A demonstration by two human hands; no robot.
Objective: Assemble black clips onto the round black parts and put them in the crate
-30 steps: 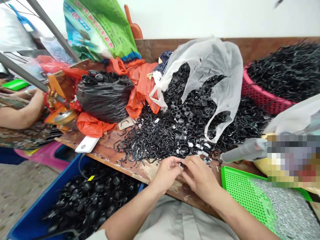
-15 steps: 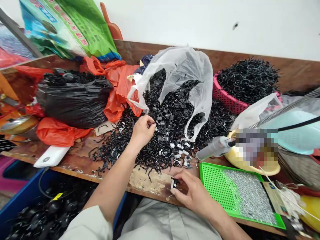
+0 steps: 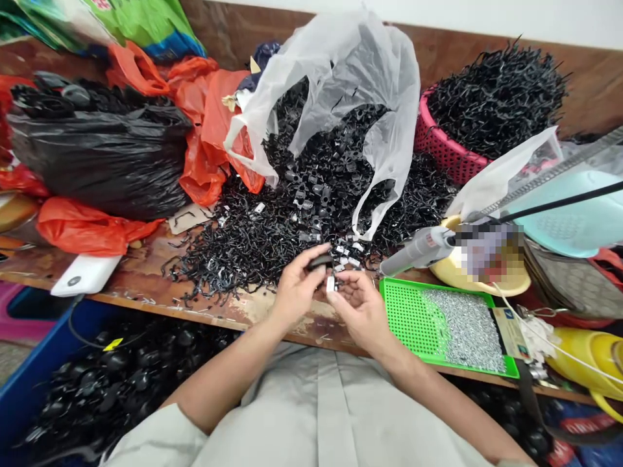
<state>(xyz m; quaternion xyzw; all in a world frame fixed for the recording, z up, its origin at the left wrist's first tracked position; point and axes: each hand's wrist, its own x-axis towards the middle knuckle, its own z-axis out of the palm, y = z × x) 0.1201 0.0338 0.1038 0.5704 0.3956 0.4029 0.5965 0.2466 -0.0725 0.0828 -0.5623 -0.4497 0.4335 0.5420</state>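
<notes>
Near the table's front edge, my left hand [image 3: 298,285] pinches a dark curved part [image 3: 320,261] between thumb and fingers. Right beside it, my right hand [image 3: 361,305] grips a small white piece [image 3: 331,284] with some black on it. The two held parts are close together; whether they touch is hard to tell. Behind my hands spreads a heap of thin black pieces [image 3: 243,240], with small white pieces [image 3: 346,251] lying at its front and clear-looking black parts further back.
A grey electric screwdriver [image 3: 417,250] hangs at the right, above a green tray [image 3: 409,324] of metal bits. Behind are a white plastic bag [image 3: 402,136] and a pink basket [image 3: 450,152]. A black bag [image 3: 102,162] and a white device [image 3: 85,274] lie left.
My left hand has come from the heap toward my right hand and now holds a dark curved part. My right hand has risen with the white piece. The view has tilted down.
</notes>
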